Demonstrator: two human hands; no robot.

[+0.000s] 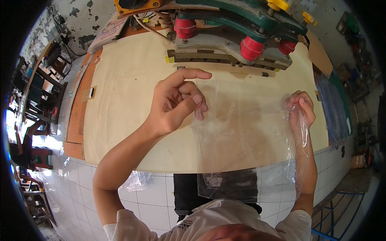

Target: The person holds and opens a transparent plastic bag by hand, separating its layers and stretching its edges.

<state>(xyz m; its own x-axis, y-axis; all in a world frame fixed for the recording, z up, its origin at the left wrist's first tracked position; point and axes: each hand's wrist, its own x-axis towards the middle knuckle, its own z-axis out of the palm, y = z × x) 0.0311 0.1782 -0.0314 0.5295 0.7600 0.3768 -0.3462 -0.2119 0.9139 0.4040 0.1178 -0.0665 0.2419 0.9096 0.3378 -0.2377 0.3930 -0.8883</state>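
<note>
A clear plastic sheet (pixel 245 136), possibly folded or in layers, hangs between my two hands over the front edge of the table, its lower part in front of my dark trousers. My left hand (pixel 179 96) pinches its upper left edge between thumb and curled fingers, with the index finger stretched out above. On the other side, my right hand (pixel 302 106) has its fingers closed on the sheet's upper right edge, where the plastic is wrinkled and shiny. Just beyond the sheet stands a press-like machine (pixel 231 46) with a long metal bar, a green arm and red blocks.
Cream paper (pixel 120 100) covers the wooden table (pixel 76 116). Bluish clear sheets (pixel 331 108) lie at its right end, and printed booklets (pixel 108 34) at the back left. Crumpled plastic (pixel 136 180) is on the tiled floor. Another person (pixel 24 138) is at the far left.
</note>
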